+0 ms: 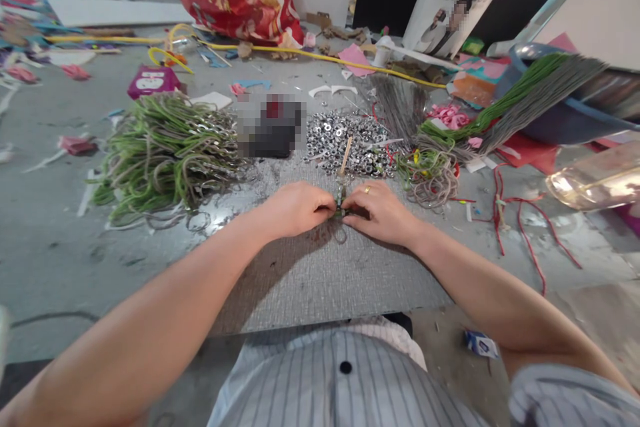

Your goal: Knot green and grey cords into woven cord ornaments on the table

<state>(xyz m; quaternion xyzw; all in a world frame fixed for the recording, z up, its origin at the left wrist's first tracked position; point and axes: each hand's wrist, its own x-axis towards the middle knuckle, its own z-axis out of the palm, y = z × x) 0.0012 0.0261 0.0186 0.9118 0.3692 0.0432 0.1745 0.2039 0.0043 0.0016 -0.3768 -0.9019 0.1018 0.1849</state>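
Note:
My left hand [299, 209] and my right hand [384, 213] meet at the middle of the table, fingertips pinched close together. Between them shows a short piece of green and grey cord [340, 212], its grey loop hanging toward me. Just behind the fingertips stands a small metal piece [341, 188], with a thin wooden stick [346, 156] rising from it; my fingers partly cover it. A pile of small shiny metal rings [345, 137] lies right beyond my hands. Left of it sits a heap of green and grey cord loops with metal ends [165, 153].
A smaller cord pile [430, 177] lies to the right, below a long green and grey cord bundle [535, 97] resting over a blue basin [540, 123]. Red cords [525, 213] and a clear plastic container [595, 177] are further right. A red bag [240, 0] stands behind.

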